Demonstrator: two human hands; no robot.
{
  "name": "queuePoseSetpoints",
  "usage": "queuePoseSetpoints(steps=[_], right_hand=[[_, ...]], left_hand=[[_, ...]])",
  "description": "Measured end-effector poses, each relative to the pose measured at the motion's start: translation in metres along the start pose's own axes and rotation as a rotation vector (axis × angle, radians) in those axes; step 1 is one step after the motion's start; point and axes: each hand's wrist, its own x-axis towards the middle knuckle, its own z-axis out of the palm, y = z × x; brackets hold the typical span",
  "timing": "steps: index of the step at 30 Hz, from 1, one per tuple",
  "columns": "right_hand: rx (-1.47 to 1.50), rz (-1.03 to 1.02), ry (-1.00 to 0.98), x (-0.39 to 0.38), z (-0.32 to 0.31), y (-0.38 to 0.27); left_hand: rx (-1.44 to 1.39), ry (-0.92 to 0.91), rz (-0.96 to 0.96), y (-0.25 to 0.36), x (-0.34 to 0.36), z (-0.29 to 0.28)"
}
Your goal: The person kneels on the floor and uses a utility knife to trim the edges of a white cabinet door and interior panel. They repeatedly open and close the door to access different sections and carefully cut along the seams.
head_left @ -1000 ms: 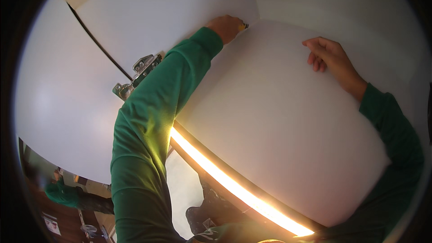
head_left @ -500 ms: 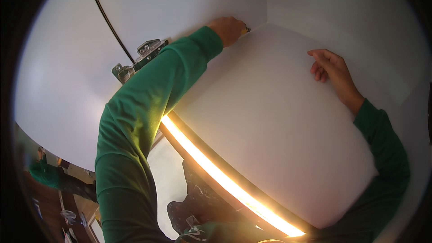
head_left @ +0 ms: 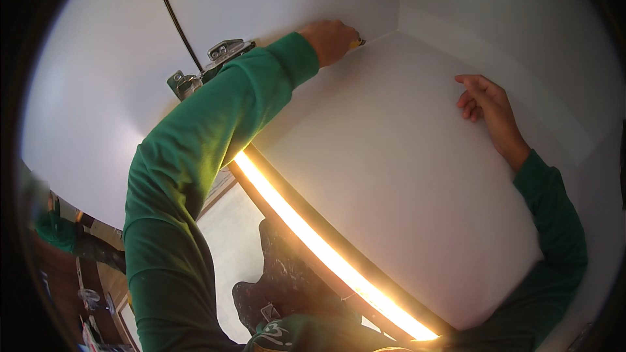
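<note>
My left hand [head_left: 329, 40], in a green sleeve, reaches up to the seam where two white panels meet. Its fingers are closed around a small yellow tool with a dark tip [head_left: 357, 44], mostly hidden by the hand, so its exact kind does not show. The tip lies at the seam, just short of the corner. My right hand [head_left: 488, 103] hovers over the white panel [head_left: 391, 156] on the right, holding nothing, with the index finger stretched out and the others loosely curled. Whether it touches the panel is unclear.
A metal hinge [head_left: 225, 52] sits on the left panel beside my left forearm, with a dark cable or strip [head_left: 176, 19] running above it. A glowing light strip [head_left: 332, 257] crosses below my arms. At the lower left stands another person in green [head_left: 55, 229].
The view has shifted a little, so the hinge and the corner sit further right. My left hand stays at the seam with the yellow tool; my right hand keeps nearly the same pose.
</note>
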Motion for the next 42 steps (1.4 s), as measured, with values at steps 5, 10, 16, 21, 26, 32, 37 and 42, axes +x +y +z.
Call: queuePoseSetpoints(steps=[5, 10, 16, 21, 26, 32, 37, 42], right_hand=[[-0.005, -0.007, -0.004, 0.001, 0.000, 0.001], [-0.009, -0.005, 0.004, 0.000, 0.000, 0.000], [-0.015, 0.004, 0.004, 0.001, 0.000, 0.000], [-0.008, -0.004, 0.006, 0.002, 0.000, 0.001], [-0.002, -0.004, 0.006, 0.002, -0.001, 0.002], [-0.004, -0.005, 0.004, 0.001, -0.001, 0.002], [-0.006, -0.015, -0.003, 0.000, -0.001, 0.002], [-0.014, -0.017, 0.004, 0.000, 0.000, 0.002]], left_hand=[[0.015, -0.003, 0.005, -0.001, -0.008, -0.001], [-0.001, -0.018, -0.007, 0.000, -0.018, -0.007], [-0.035, -0.049, -0.001, -0.003, -0.030, -0.015], [-0.052, -0.066, -0.007, -0.006, -0.037, -0.016], [-0.071, -0.014, 0.034, -0.007, -0.046, -0.016], [-0.055, 0.031, 0.021, -0.003, -0.055, -0.018], [-0.054, 0.065, 0.065, -0.007, -0.058, -0.015], [-0.078, 0.026, 0.064, -0.010, -0.062, -0.017]])
